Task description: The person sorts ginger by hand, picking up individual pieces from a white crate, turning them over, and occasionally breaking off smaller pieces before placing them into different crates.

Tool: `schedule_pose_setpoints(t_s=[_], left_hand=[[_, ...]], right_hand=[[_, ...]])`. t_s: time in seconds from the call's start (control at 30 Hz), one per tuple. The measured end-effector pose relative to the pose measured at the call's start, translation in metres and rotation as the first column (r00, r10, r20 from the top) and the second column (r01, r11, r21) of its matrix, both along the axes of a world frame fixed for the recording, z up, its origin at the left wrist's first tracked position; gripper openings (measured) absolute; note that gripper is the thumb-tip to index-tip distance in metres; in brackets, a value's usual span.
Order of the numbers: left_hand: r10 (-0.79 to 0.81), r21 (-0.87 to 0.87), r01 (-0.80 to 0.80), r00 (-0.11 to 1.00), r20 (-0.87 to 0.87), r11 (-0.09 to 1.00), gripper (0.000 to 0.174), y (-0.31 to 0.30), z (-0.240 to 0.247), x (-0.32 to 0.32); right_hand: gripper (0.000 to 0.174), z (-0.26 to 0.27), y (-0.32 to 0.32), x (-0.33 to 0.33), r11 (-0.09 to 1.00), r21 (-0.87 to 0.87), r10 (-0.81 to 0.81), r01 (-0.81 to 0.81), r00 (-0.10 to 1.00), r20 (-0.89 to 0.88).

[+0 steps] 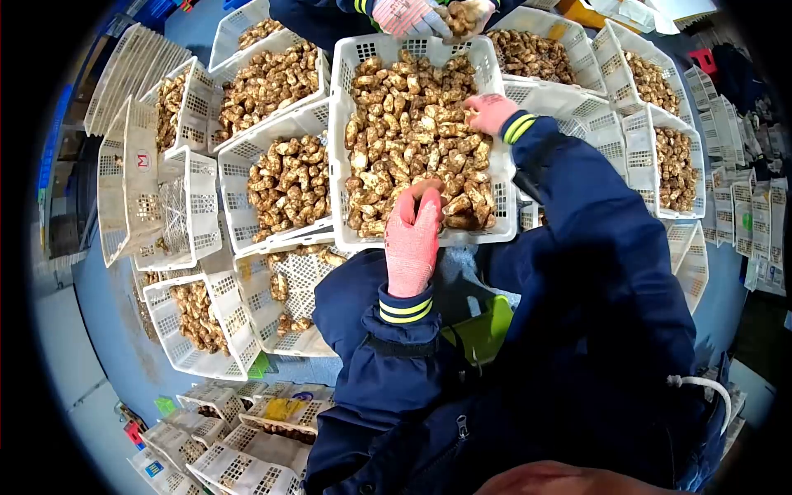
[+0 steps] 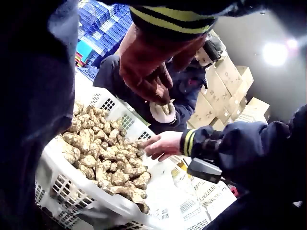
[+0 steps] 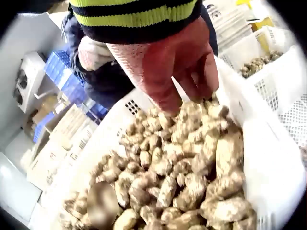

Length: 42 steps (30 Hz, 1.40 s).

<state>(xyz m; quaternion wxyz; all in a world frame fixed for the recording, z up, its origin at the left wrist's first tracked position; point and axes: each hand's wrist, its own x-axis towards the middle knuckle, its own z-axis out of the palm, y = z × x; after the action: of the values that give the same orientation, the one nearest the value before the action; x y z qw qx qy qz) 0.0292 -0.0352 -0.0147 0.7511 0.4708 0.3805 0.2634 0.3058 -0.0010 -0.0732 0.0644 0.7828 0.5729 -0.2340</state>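
Observation:
A white plastic crate is heaped with stubby brown-and-whitish mushrooms. My left hand, in a pink glove, hovers over the near edge of the heap with fingers loosely bent. In the left wrist view no mushroom shows in that left hand. At the crate's right side my right hand, gloved alike, reaches in over the wall. Its fingertips are right at the mushrooms in the right wrist view, where the right hand has bent, spread fingers.
Across the crate another person's gloved hands hold a mushroom. More white crates of mushrooms stand left and right, with a stack of crates far left. A green object lies below the crate. Cardboard boxes stand behind.

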Motion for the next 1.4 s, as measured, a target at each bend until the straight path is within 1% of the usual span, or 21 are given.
schedule_pose_setpoints(t_s=[0.07, 0.17, 0.33, 0.4, 0.5, 0.53, 0.67, 0.83, 0.87, 0.93, 1.0, 1.03, 1.07, 1.1, 1.13, 1.17, 1.2, 1.23, 1.3, 1.33, 1.4], left_hand=[[0.006, -0.021, -0.005, 0.999, 0.032, 1.000, 0.029, 0.000, 0.002, -0.001], [0.019, -0.051, -0.017, 0.999, 0.031, 0.999, 0.029, 0.000, 0.005, -0.001], [0.030, -0.024, -0.030, 0.999, 0.024, 0.999, 0.030, 0.000, 0.004, 0.000], [0.036, -0.073, -0.030, 0.996, 0.082, 0.997, 0.029, -0.001, 0.001, 0.001], [0.016, -0.069, -0.011, 0.997, 0.074, 0.998, 0.026, 0.002, -0.008, 0.000], [0.005, -0.059, -0.001, 0.998, 0.060, 0.998, 0.026, 0.002, -0.010, 0.001], [0.034, -0.119, -0.027, 0.998, 0.056, 0.993, 0.028, 0.001, -0.007, 0.003], [0.026, -0.029, -0.025, 1.000, 0.012, 0.999, 0.028, 0.004, -0.009, 0.001], [0.028, -0.026, -0.027, 0.999, 0.019, 0.999, 0.029, 0.003, -0.008, 0.001], [0.048, -0.031, -0.045, 0.994, 0.094, 0.999, 0.029, 0.002, -0.013, 0.002], [0.051, -0.017, -0.049, 0.996, 0.070, 0.999, 0.029, 0.002, -0.008, 0.002], [0.061, -0.029, -0.059, 0.994, 0.094, 0.998, 0.029, 0.002, -0.004, 0.002], [0.060, -0.033, -0.057, 0.994, 0.089, 0.998, 0.029, 0.001, -0.004, 0.002], [0.056, -0.022, -0.054, 0.993, 0.100, 0.998, 0.029, 0.001, -0.004, 0.002], [0.055, -0.011, -0.054, 0.992, 0.113, 0.998, 0.029, 0.002, -0.004, 0.002], [0.025, -0.040, -0.022, 0.998, 0.065, 0.999, 0.029, 0.002, -0.002, 0.001], [0.028, -0.045, -0.025, 0.998, 0.064, 0.999, 0.029, 0.002, -0.001, 0.001], [0.014, -0.053, -0.011, 0.998, 0.054, 0.999, 0.029, 0.000, 0.000, 0.002], [-0.023, -0.050, 0.024, 0.999, 0.029, 0.998, 0.028, -0.002, 0.001, 0.001], [-0.019, -0.045, 0.020, 0.999, 0.028, 0.999, 0.028, -0.001, -0.001, 0.001], [-0.047, -0.026, 0.046, 0.998, -0.038, 0.999, 0.028, 0.000, -0.007, -0.001]], right_hand=[[0.025, -0.074, 0.000, -0.013, 0.981, 0.043, 0.143, -0.190, 0.852, 0.503], [0.021, -0.065, 0.006, -0.025, 0.990, -0.101, 0.133, -0.098, 0.887, 0.442], [0.040, 0.003, -0.016, -0.005, 0.962, 0.216, -0.083, 0.165, 0.934, -0.347], [0.041, 0.008, -0.032, -0.002, 0.831, -0.157, -0.279, 0.534, 0.155, -0.948], [0.043, 0.035, -0.061, -0.023, 0.855, -0.250, -0.083, 0.455, -0.356, -0.931], [0.041, 0.063, -0.068, -0.041, 0.843, -0.302, -0.107, 0.446, -0.412, -0.905], [0.041, 0.065, -0.079, -0.059, 0.865, -0.141, 0.018, 0.481, -0.312, -0.950], [0.034, 0.067, -0.081, -0.046, 0.837, -0.195, -0.149, 0.512, -0.129, -0.980], [0.033, 0.061, -0.079, -0.030, 0.804, -0.215, -0.223, 0.555, -0.054, -0.973], [0.024, 0.032, -0.065, 0.015, 0.569, -0.321, -0.249, 0.757, -0.213, -0.945], [0.020, 0.035, -0.048, 0.056, 0.388, -0.237, 0.033, 0.891, -0.271, -0.962], [0.018, 0.013, -0.051, 0.097, 0.645, 0.371, -0.026, 0.668, 0.504, -0.863], [0.031, 0.006, -0.041, 0.106, 0.308, -0.086, 0.151, 0.947, -0.138, -0.979], [0.037, 0.010, -0.033, 0.095, 0.283, 0.128, -0.114, 0.950, 0.166, -0.980], [0.043, 0.015, -0.023, 0.077, 0.320, 0.334, -0.365, 0.887, 0.440, -0.820], [0.050, 0.008, -0.020, 0.059, 0.587, 0.441, -0.377, 0.678, 0.712, -0.592], [0.050, 0.027, -0.021, 0.022, 0.885, 0.174, -0.383, 0.433, 0.887, -0.257], [0.048, 0.000, -0.025, 0.002, 0.990, 0.103, 0.078, -0.097, 0.982, 0.169], [0.029, -0.023, -0.031, -0.028, 0.862, -0.220, 0.506, -0.456, 0.796, 0.333], [0.023, -0.057, -0.037, -0.025, 0.730, -0.219, 0.652, -0.647, 0.566, 0.504], [0.015, -0.065, -0.042, -0.029, 0.819, -0.078, 0.541, -0.568, 0.720, 0.435]])
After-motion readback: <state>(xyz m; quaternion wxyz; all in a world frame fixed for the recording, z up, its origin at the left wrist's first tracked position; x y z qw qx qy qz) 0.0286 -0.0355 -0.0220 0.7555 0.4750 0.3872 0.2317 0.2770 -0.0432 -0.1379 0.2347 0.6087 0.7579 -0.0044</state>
